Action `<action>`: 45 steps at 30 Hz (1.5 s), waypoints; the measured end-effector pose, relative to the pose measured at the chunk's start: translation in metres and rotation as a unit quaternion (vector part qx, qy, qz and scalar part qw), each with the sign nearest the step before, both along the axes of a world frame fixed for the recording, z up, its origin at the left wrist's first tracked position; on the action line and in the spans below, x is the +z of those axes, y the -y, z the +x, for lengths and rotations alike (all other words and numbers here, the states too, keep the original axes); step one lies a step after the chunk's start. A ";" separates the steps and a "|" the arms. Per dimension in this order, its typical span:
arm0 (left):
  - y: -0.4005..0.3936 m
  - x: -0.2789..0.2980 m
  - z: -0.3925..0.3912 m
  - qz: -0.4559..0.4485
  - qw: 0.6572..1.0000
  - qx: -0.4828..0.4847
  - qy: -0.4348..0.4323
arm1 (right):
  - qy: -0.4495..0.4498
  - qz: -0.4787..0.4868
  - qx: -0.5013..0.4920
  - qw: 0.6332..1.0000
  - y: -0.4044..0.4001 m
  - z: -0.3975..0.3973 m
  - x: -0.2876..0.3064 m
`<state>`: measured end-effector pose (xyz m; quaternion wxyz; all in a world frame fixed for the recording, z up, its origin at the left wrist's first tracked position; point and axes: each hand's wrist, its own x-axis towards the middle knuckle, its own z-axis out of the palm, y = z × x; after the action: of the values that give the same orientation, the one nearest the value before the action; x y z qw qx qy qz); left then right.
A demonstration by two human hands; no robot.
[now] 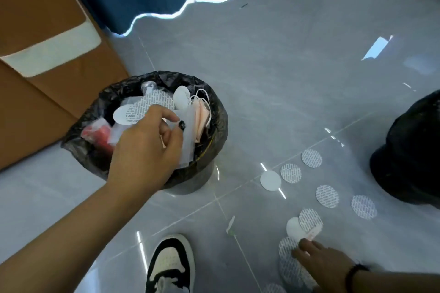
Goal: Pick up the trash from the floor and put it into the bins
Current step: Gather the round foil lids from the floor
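My left hand (145, 150) is hovering over the near rim of the bin (214, 126), its fingers curled loosely with thumb and forefinger close together; a round white disc (127, 114) is showing just past my fingertips, but I cannot tell whether I am pinching it or it is lying on the heap. Paper scraps, another pale disc (181, 97), a pinkish face mask (203, 114) and something red (102, 134) are filling the black liner under my hand. My right hand (326, 266) is reaching down to the floor (285, 78) at the lower right, fingertips (303, 244) touching a small overlapping pile of discs (303, 226); how tightly it is gripping them I cannot tell. More printed discs (326, 196) are lying scattered on the tiles beyond that hand, between the two bins. A second bin with a black liner (409, 154) is standing at the right edge. My shoe (171, 266) is planted between my arms, and a cardboard box (47, 54) is sitting beside the first bin.
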<state>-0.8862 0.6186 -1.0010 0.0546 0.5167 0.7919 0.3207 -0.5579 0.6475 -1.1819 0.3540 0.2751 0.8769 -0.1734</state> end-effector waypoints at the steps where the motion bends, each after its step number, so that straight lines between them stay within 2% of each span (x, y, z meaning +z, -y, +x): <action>1: 0.000 -0.002 0.009 -0.005 0.999 -0.029 -0.013 | -0.057 0.051 0.018 0.997 0.005 0.007 -0.009; 4: 0.000 -0.010 0.030 -0.014 0.994 -0.099 -0.042 | -0.097 0.097 0.045 0.989 0.015 0.022 -0.031; 7: 0.000 -0.016 0.036 -0.007 0.991 -0.127 -0.044 | -0.133 0.145 0.111 0.974 0.023 0.028 -0.046; 12: -0.002 -0.022 0.033 -0.012 0.992 -0.124 -0.030 | -0.200 0.110 0.136 0.964 0.027 0.040 -0.056; 17: -0.006 -0.024 0.037 -0.017 0.991 -0.129 -0.020 | -0.197 0.100 0.134 0.966 0.028 0.041 -0.057; 22: -0.006 -0.025 0.040 -0.020 0.991 -0.134 -0.006 | -0.242 0.090 0.112 0.960 0.031 0.032 -0.058; 25: -0.006 -0.027 0.039 -0.023 0.991 -0.135 -0.004 | -0.231 0.079 0.080 0.967 0.031 0.031 -0.055; 28: -0.004 -0.029 0.038 -0.023 0.991 -0.133 -0.005 | -0.236 0.153 0.167 0.945 0.034 0.031 -0.062; 30: -0.003 -0.029 0.038 -0.023 0.991 -0.131 -0.005 | -0.223 0.152 0.195 0.943 0.029 0.024 -0.063; 34: -0.003 -0.030 0.038 -0.027 0.991 -0.133 -0.002 | -0.124 0.119 0.117 0.978 -0.007 -0.008 -0.037; 37: -0.002 -0.031 0.040 -0.027 0.990 -0.141 -0.006 | -0.075 0.088 0.085 0.990 -0.018 -0.012 -0.037; 42: 0.000 -0.032 0.042 -0.045 0.989 -0.140 -0.008 | -0.081 0.073 0.047 0.993 -0.013 -0.007 -0.042; 45: -0.001 -0.032 0.043 -0.045 0.990 -0.136 -0.005 | -0.077 0.083 0.058 0.992 -0.012 -0.005 -0.045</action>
<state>-0.8436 0.6191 -1.0332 0.1170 0.6179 0.7284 0.2719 -0.5626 0.6599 -1.2269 0.2706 0.2376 0.9275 -0.1002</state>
